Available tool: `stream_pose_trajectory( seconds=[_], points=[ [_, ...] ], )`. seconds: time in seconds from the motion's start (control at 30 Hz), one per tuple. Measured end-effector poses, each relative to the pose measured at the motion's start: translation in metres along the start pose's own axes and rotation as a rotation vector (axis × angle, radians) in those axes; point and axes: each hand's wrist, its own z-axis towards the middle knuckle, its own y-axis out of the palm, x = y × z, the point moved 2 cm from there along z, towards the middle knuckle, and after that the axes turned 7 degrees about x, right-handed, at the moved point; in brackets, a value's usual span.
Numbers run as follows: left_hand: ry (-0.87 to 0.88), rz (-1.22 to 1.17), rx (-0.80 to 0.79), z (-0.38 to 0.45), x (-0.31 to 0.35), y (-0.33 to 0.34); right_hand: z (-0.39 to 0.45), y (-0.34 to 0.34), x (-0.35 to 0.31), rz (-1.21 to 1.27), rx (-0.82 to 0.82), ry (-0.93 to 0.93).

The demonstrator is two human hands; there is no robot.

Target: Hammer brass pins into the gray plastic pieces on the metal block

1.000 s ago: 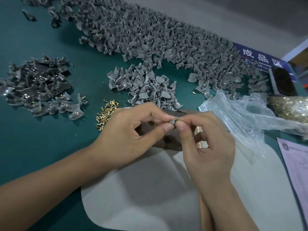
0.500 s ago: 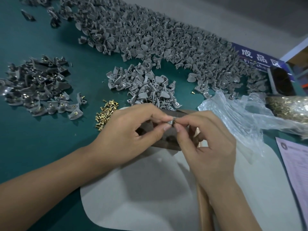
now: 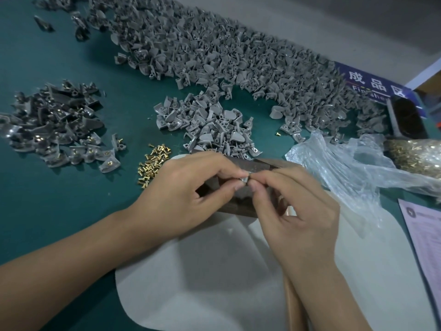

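While both hands stay over the metal block (image 3: 241, 206), little has changed; left hand (image 3: 191, 187) and right hand (image 3: 296, 211) still pinch one gray piece (image 3: 245, 180). Hammering, I judge, waits.

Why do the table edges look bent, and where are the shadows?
Head view: the wide-angle lens curves the green table; soft shadows fall on the white sheet beneath the left hand and right hand; far grey plastic pieces look soft.

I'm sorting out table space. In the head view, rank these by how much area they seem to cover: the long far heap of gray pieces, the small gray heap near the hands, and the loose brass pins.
1. Long far heap of gray pieces, though farthest away.
2. Small gray heap.
3. Loose brass pins.
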Motion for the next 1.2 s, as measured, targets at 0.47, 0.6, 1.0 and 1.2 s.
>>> stream_pose_trajectory(
  seconds=[0.47,0.6,1.0,1.2],
  points=[
    [-0.188,-0.142,0.081,-0.0012,0.0009,0.0014,-0.0004,0.0090,-0.0057,0.111,0.003,0.215],
    [-0.229,-0.173,0.041,0.0010,-0.0008,0.0003,0.0036,0.0077,-0.0037,0.123,-0.034,0.219],
    [-0.125,-0.074,0.018,0.0031,0.0012,-0.0023,0.0025,0.0050,-0.0013,0.097,-0.048,0.172],
    [-0.123,-0.079,-0.012,0.0037,-0.0005,-0.0025,0.0041,0.0044,-0.0018,0.093,-0.060,0.127]
  ],
)
